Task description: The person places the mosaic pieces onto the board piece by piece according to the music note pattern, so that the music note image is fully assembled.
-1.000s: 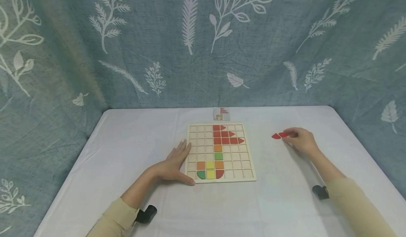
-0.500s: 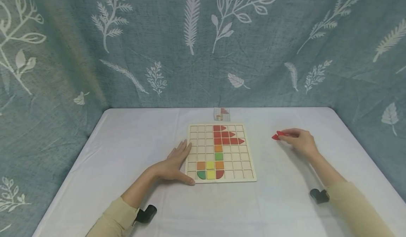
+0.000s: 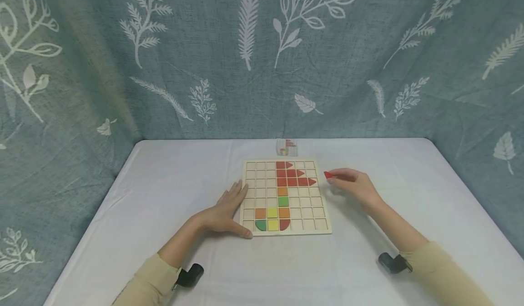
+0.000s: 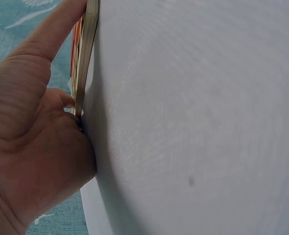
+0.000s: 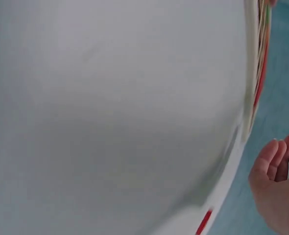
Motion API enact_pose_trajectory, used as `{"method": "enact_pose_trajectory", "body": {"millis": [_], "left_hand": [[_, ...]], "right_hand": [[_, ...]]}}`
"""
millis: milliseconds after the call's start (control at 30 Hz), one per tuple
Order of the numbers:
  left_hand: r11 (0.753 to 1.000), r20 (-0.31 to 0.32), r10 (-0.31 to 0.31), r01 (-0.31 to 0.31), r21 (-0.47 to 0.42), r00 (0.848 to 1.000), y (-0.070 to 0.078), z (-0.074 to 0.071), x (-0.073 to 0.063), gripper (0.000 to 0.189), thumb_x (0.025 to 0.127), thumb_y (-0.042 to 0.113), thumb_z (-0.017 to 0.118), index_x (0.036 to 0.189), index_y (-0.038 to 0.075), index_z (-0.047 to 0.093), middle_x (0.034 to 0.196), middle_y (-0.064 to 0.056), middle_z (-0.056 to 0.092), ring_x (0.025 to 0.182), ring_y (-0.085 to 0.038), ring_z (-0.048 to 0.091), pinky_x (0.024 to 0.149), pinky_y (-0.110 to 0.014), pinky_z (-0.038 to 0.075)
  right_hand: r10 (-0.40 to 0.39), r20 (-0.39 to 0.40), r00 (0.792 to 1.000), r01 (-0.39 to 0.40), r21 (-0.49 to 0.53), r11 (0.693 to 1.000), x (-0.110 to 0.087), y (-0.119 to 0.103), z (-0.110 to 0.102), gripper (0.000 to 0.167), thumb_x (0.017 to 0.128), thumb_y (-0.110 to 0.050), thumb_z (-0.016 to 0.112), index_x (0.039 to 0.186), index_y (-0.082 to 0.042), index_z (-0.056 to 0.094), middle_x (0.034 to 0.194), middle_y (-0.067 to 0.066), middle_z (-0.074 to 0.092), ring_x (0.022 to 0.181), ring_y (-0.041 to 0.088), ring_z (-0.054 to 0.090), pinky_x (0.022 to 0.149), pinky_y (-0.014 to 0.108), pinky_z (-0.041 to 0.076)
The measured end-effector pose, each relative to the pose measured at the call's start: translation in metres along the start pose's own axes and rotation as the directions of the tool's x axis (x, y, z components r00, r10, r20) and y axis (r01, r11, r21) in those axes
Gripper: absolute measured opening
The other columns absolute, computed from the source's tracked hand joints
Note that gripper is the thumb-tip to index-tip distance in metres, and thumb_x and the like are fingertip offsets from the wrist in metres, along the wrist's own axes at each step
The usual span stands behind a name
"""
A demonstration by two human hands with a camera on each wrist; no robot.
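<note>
A pale wooden grid board lies on the table, with red, orange, green and yellow tiles set in some squares. My left hand rests along its left edge, fingers spread and thumb at the front-left corner; the left wrist view shows the palm beside the board's edge. Just off the board's upper right side, my right hand pinches a small red tile between thumb and fingertips. In the right wrist view another red piece lies on the table; the right hand hides it in the head view.
A small picture card with a coloured pattern lies behind the board at the table's far edge. White cloth covers the table. A teal leaf-print curtain hangs behind and at both sides.
My right hand has taken up a red tile from the right of the table and carried it left toward the board. The left hand has stayed on the board's edge.
</note>
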State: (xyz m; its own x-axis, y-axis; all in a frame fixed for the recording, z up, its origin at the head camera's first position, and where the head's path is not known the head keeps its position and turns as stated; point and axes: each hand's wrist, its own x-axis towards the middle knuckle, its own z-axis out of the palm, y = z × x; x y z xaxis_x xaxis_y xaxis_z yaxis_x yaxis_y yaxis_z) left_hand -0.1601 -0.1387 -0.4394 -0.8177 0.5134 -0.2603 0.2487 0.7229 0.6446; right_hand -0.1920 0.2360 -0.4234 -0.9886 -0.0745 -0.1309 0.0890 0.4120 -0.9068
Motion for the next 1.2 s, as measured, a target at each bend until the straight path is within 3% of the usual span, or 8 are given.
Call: {"method": "enact_pose_trajectory", "body": {"millis": [167,300,567,700,833,1200], "left_hand": [[1.000,-0.007,-0.023,0.023,0.005,1.000,0.000,0.000,0.003,0.131,0.064,0.050,0.086,0.156,0.003,0.006,0.162,-0.018,-0.008,0.148,-0.029,-0.011,0.119,-0.047,-0.002],[1.000,-0.009,-0.022,0.022,0.001,1.000,0.001,0.000,0.003,0.131,0.064,0.049,0.087,0.156,0.002,0.006,0.162,-0.018,-0.008,0.148,-0.030,-0.011,0.119,-0.048,-0.002],[1.000,0.002,0.003,-0.003,-0.007,1.000,0.003,-0.001,0.002,0.128,0.067,0.046,0.087,0.155,0.000,0.006,0.161,-0.020,-0.007,0.148,-0.030,-0.011,0.119,-0.048,-0.002],[1.000,0.011,0.009,-0.009,-0.007,1.000,0.002,-0.001,0.002,0.128,0.068,0.046,0.086,0.155,0.000,0.005,0.161,-0.020,-0.008,0.148,-0.031,-0.011,0.119,-0.048,-0.002],[1.000,0.016,0.017,-0.017,-0.003,1.000,0.002,-0.002,0.001,0.127,0.069,0.046,0.086,0.155,-0.001,0.005,0.161,-0.020,-0.008,0.148,-0.031,-0.011,0.119,-0.048,-0.002],[1.000,0.020,0.016,-0.015,-0.007,1.000,-0.001,-0.003,0.000,0.128,0.068,0.045,0.086,0.155,0.000,0.004,0.161,-0.019,-0.009,0.148,-0.031,-0.012,0.119,-0.049,-0.002]], "right_hand": [[0.008,0.083,0.997,-0.008,-0.003,1.000,-0.004,-0.014,0.033,0.045,0.082,-0.037,0.078,0.119,-0.012,0.069,0.116,0.004,0.069,0.114,0.023,0.058,0.101,0.043,0.042],[-0.045,0.147,0.988,0.060,-0.100,0.993,-0.004,-0.026,0.061,0.037,0.082,-0.036,0.078,0.113,-0.016,0.073,0.108,-0.001,0.070,0.104,0.019,0.060,0.092,0.040,0.048],[-0.206,0.233,0.950,0.273,-0.307,0.912,0.001,-0.042,0.105,0.025,0.077,-0.036,0.083,0.097,-0.021,0.076,0.090,-0.011,0.068,0.080,0.013,0.058,0.068,0.031,0.051],[-0.266,0.275,0.924,0.359,-0.385,0.850,0.004,-0.046,0.116,0.021,0.080,-0.029,0.081,0.096,-0.017,0.075,0.086,-0.010,0.068,0.079,0.011,0.060,0.071,0.030,0.053],[-0.265,0.293,0.919,0.378,-0.457,0.805,0.005,-0.049,0.120,0.020,0.080,-0.028,0.081,0.094,-0.017,0.074,0.088,-0.010,0.069,0.084,0.009,0.061,0.079,0.030,0.053],[-0.262,0.318,0.911,0.391,-0.472,0.790,0.001,-0.056,0.125,0.012,0.083,-0.024,0.079,0.091,-0.015,0.075,0.083,-0.010,0.069,0.079,0.009,0.061,0.076,0.027,0.054]]}}
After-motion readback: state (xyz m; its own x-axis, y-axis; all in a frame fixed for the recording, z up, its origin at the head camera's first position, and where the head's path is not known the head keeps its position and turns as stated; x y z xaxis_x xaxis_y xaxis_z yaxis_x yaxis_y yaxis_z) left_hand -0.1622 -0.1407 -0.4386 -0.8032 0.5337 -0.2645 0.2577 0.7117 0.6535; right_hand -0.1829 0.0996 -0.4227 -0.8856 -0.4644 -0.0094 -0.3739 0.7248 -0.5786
